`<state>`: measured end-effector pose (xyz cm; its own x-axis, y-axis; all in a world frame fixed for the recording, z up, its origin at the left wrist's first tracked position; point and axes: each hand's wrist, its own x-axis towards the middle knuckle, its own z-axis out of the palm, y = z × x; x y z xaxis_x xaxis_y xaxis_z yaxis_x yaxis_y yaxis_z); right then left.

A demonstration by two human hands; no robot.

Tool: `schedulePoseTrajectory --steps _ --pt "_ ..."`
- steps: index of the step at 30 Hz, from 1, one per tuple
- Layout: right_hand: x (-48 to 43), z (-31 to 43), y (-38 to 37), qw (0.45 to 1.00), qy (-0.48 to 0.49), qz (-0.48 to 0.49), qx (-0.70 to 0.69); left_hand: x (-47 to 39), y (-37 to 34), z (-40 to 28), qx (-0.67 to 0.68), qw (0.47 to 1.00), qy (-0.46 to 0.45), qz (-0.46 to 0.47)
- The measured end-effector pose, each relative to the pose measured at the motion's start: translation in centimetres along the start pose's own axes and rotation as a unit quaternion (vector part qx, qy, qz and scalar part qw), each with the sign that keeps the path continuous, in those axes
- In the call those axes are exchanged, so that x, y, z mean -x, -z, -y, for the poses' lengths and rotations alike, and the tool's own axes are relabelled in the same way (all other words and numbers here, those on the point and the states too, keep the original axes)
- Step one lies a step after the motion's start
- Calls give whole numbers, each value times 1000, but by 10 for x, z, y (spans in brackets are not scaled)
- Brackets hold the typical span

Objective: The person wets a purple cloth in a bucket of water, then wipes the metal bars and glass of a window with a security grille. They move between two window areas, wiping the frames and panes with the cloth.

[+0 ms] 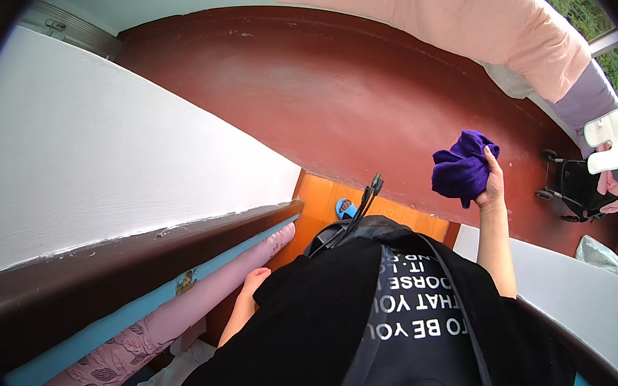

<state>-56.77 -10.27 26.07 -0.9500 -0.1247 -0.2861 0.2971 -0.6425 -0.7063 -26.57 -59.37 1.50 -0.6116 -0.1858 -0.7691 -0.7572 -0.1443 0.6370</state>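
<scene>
My right hand (491,178), stretched out ahead over the red floor (298,97), grips a bunched purple cloth (462,171). The cloth hangs in loose folds, its lower end dangling beside my wrist. Low on the left, my left hand (257,279) is partly hidden by my black shirt (279,333). It is nearest to a long pink furnishing with a leaf pattern (148,337); whether the two touch is unclear. Dark cables (369,192) stick out in front of my chest.
A white wall (109,141) rises at left, a low white wall (578,294) at right. Between them lies an orange threshold (315,198), with a blue slipper (346,208) on my foot. Pink bedding (472,20) drapes beyond. A stroller (587,178) and plastic bags (616,258) stand right.
</scene>
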Motion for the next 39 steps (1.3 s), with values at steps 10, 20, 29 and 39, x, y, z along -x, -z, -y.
schedulePoseTrajectory --steps 10,20,29,39 --pt "-20 16 -5 991 -97 73 52 102 -24 61 141 972 71 -172" --pt "2 95 -102 878 -280 247 299 372 -210 205 451 754 89 -469" --pt "-11 18 -145 788 -293 331 429 456 -327 276 402 545 259 -689" --pt "-37 -163 -109 729 -401 281 479 590 -327 405 255 400 563 -677"
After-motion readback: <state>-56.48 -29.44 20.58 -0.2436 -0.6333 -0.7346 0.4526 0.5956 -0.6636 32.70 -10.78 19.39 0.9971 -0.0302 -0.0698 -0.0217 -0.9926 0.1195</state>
